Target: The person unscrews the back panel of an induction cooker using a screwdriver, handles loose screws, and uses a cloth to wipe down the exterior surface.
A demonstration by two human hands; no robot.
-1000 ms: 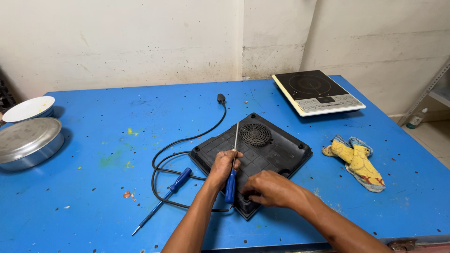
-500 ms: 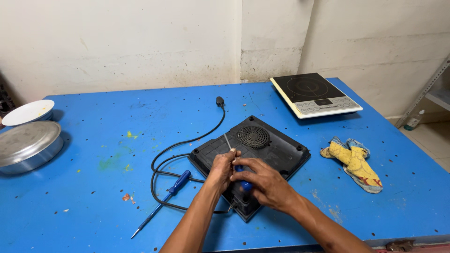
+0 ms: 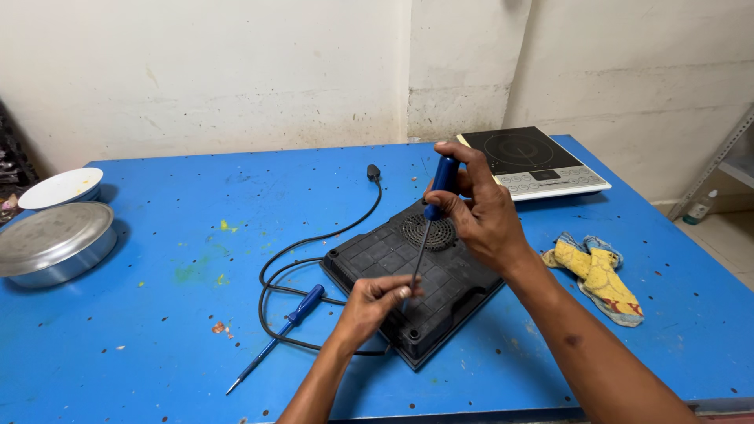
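A black induction cooktop (image 3: 440,286) lies upside down on the blue table (image 3: 157,298), its round fan grille facing up. My right hand (image 3: 479,212) grips the blue handle of a screwdriver (image 3: 430,216) held nearly upright above the cooktop's underside. My left hand (image 3: 373,302) pinches the lower end of the screwdriver's shaft against the cooktop's near-left part. The cooktop's black power cord (image 3: 314,243) loops off to the left, its plug toward the far side of the table.
A second blue screwdriver (image 3: 275,338) lies left of the cooktop. Another induction cooktop (image 3: 534,161) sits face up at the back right. A yellow rag (image 3: 597,275) lies to the right. A white bowl (image 3: 59,188) and a metal lidded pan (image 3: 51,243) stand at the left edge.
My right hand has taken the screwdriver's handle and lifted it from low on the cooktop to upright. My left hand has slid down from the handle to the shaft's tip.
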